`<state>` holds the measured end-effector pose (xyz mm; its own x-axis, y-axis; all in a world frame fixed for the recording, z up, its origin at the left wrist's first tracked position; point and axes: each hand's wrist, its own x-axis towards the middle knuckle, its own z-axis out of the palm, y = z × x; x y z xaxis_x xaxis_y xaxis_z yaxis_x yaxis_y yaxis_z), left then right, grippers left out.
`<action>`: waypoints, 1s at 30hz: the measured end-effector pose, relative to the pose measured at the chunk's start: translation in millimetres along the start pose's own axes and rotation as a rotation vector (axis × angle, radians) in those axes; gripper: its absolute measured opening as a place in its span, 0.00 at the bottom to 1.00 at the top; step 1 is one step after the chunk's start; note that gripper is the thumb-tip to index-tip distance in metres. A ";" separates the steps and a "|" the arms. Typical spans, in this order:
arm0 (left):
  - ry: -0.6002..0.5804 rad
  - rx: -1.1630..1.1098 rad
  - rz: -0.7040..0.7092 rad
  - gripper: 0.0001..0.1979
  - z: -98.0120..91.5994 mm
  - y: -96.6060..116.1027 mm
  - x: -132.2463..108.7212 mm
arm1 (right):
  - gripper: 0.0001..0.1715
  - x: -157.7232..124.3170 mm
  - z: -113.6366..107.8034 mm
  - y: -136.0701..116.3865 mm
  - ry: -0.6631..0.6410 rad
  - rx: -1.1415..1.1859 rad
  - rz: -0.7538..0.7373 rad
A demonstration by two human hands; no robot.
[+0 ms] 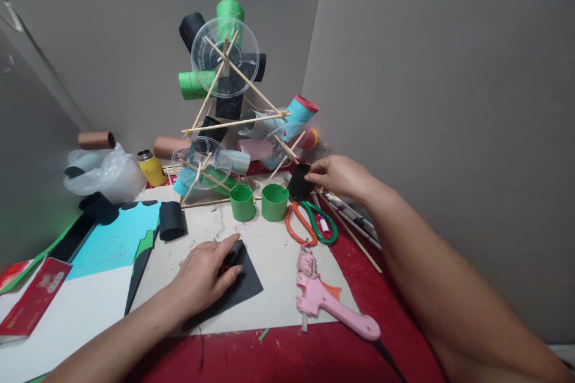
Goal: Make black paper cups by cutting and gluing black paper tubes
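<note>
Remotely, I hold one black tube (299, 184) with my right hand (339, 177), fingers clamped, beside two green cups (242, 204), my left hand (202, 272), fingers apart, on one black sheet (248, 283), one red packet (38, 300) bearing unreadable lettering.

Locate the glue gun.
In the head view, the pink glue gun lies lower right of centre, just below the scissor handles and right of the black sheet under the left hand.

2 arms, bare to the edges of view: the left forearm (139, 323) and right forearm (404, 245) taper toward slim wrists. The left hand (207, 272) and right hand (339, 175) are ungloved, with slender fingers (230, 244).
</note>
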<state>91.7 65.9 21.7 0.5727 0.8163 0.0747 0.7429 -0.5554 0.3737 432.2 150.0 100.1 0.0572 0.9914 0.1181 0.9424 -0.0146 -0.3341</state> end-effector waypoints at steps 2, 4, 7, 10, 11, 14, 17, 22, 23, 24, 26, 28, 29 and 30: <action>0.003 0.007 0.008 0.29 0.6 -0.3 -0.7 | 0.08 -0.5 -2.3 1.3 0.021 -0.010 0.010; 0.002 0.011 0.014 0.28 0.6 0.1 -1.3 | 0.08 -0.8 -4.5 2.9 0.043 -0.018 0.020; -0.003 0.019 0.018 0.28 -0.5 1.7 -1.1 | 0.07 -0.2 -4.9 4.6 0.055 -0.012 0.027; 0.005 0.030 0.019 0.28 -1.4 2.6 -0.1 | 0.05 1.1 -3.7 6.1 0.061 0.026 0.024; 0.008 0.033 0.020 0.27 -1.4 2.6 0.2 | 0.05 1.4 -3.7 6.7 0.071 0.046 0.024; 0.012 0.042 0.025 0.27 -0.7 2.1 0.2 | 0.08 0.8 -6.0 7.1 0.126 0.140 0.017; 0.019 0.050 0.031 0.25 -0.1 2.0 -0.4 | 0.11 -3.1 -11.3 3.3 0.249 0.279 0.000; 0.075 0.049 0.077 0.12 -0.4 2.9 0.1 | 0.05 -20.8 -23.8 -15.7 0.495 0.485 -0.051; 0.088 0.048 0.089 0.10 -0.3 2.8 0.4 | 0.03 -26.3 -26.2 -21.2 0.520 0.525 -0.082; 0.106 0.046 0.099 0.09 -0.1 2.7 0.7 | 0.03 -32.1 -28.3 -27.1 0.536 0.571 -0.126; 0.150 0.039 0.122 0.11 0.5 2.6 1.0 | 0.05 -44.6 -31.3 -39.9 0.583 0.697 -0.259; 0.183 0.024 0.154 0.11 1.3 3.2 0.6 | 0.05 -56.3 -32.5 -51.4 0.592 0.732 -0.319; 0.184 0.019 0.167 0.11 1.7 3.7 0.2 | 0.06 -61.1 -32.3 -55.0 0.595 0.742 -0.343; 0.175 0.018 0.173 0.11 2.1 4.2 -0.3 | 0.06 -64.4 -31.5 -56.5 0.588 0.743 -0.372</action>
<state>95.5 63.0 21.4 0.6242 0.7231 0.2958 0.6459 -0.6907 0.3253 385.7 82.9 140.8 0.1437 0.6922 0.7072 0.5019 0.5649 -0.6549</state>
